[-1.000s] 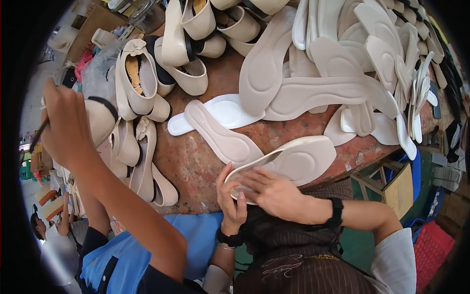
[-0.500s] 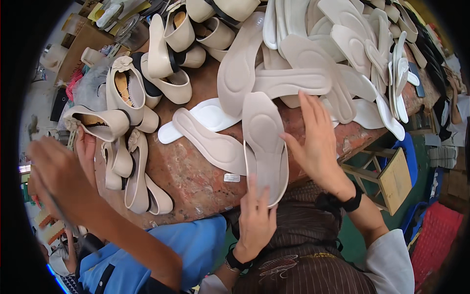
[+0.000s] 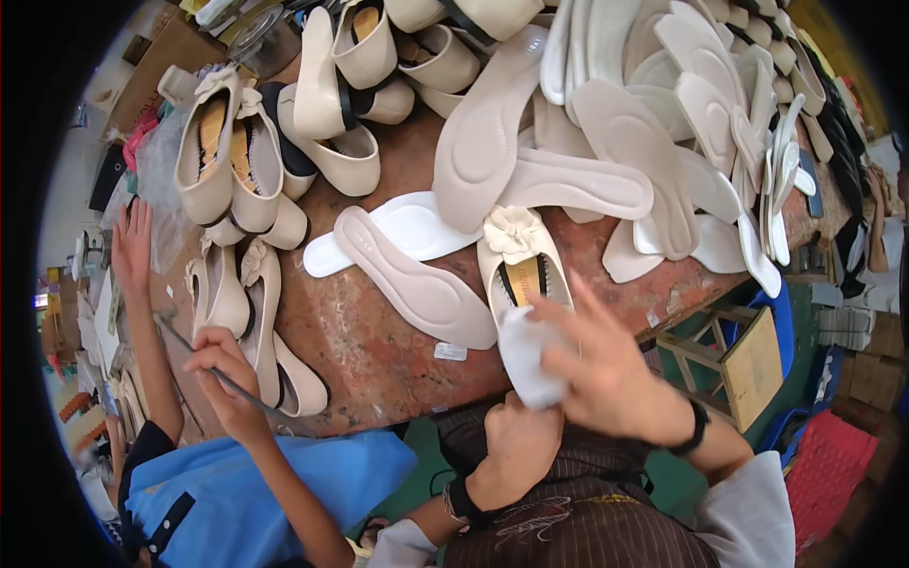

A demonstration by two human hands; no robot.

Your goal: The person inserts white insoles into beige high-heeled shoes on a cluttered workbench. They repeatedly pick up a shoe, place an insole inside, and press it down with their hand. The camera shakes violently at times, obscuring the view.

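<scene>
A cream shoe (image 3: 494,275) with a fabric flower on its toe stands upright at the table's front edge, toe pointing away from me. Its yellowish inner bed shows behind the flower. Over the heel part lies a blurred white piece (image 3: 532,364), which looks like an insole's underside bent back. My left hand (image 3: 519,440) is closed at the heel end, its fingers largely hidden from view. My right hand (image 3: 601,364) comes over the white piece from the right, its fingers smeared by motion. Just left of the shoe, a beige insole (image 3: 417,284) overlaps a white one (image 3: 417,222).
Many insoles (image 3: 634,161) are heaped at the back right. Cream shoes (image 3: 232,161) crowd the left. A co-worker's hand (image 3: 227,369) holds a thin dark tool; their other hand (image 3: 131,248) is spread farther left. A wooden stool (image 3: 753,369) stands beyond the table's right edge.
The beige insole lying over the shoe no longer covers the toe; flower and inner bed now show. My right hand has come down and inward. The co-worker has put a shoe among the others.
</scene>
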